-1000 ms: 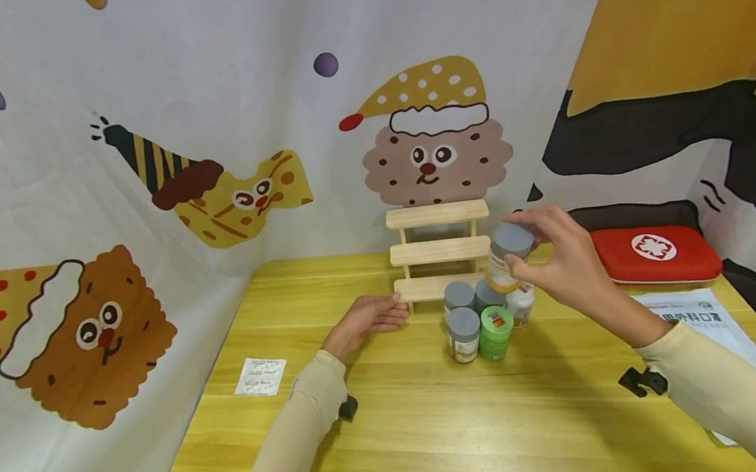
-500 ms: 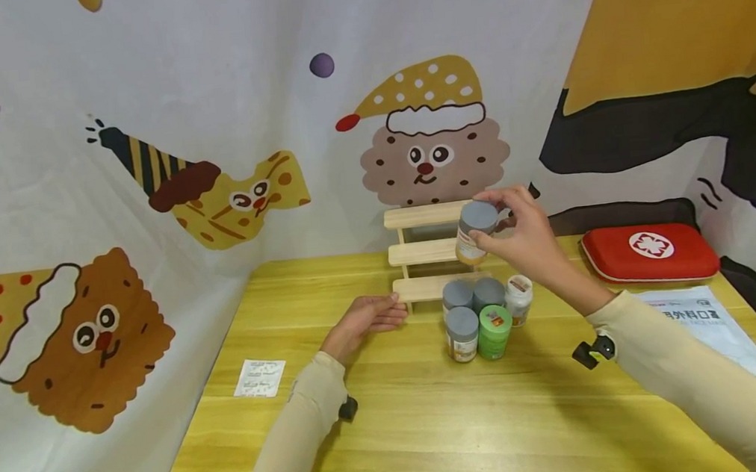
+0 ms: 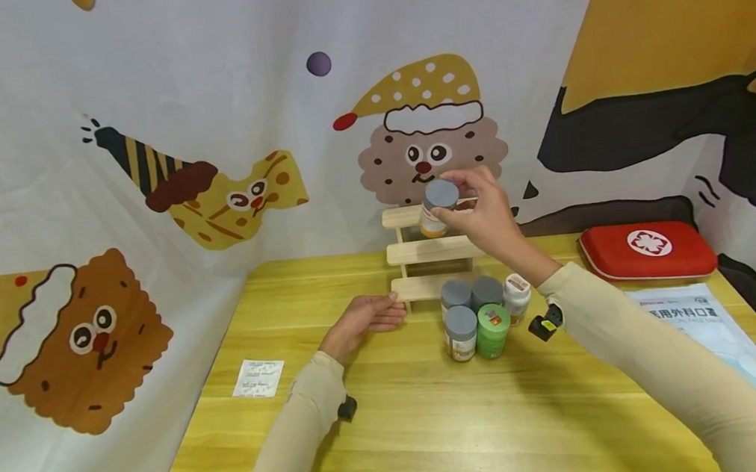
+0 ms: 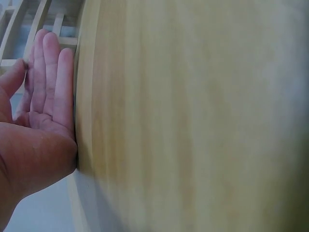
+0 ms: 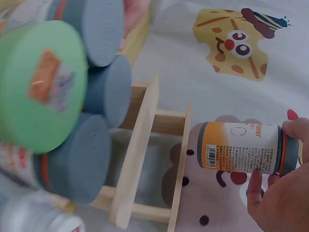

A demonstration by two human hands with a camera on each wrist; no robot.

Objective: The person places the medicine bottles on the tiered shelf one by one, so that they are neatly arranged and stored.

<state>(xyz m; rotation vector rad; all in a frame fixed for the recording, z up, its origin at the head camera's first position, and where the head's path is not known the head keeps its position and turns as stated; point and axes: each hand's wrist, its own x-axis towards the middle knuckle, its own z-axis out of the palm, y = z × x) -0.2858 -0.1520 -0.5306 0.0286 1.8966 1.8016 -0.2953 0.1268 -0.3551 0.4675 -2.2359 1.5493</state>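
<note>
Right grip (image 3: 487, 215) just right of centre in my head view, grasping the jar (image 3: 432, 220) at its grey lid, thumb and fingers pinched on it. Jar near upright, lid up, in front of the upper boards of the rack (image 3: 423, 251); from the right wrist I see backdrop (image 5: 169, 53) between jar and nearest board. White-and-orange label with barcode faces that camera. Left grip (image 3: 366, 319) released, fingers straight, by the rack's lower left end; I cannot tell whether its fingertips touch. Below the rack on the bench (image 3: 402, 429), clustered: three more jars (image 3: 460, 322), a green tub (image 3: 493, 334), a white bottle (image 3: 517, 300). Red case (image 3: 650, 264) at right, mask packet (image 3: 719, 356) at lower right, small white packet (image 3: 258, 377) at lower left
</note>
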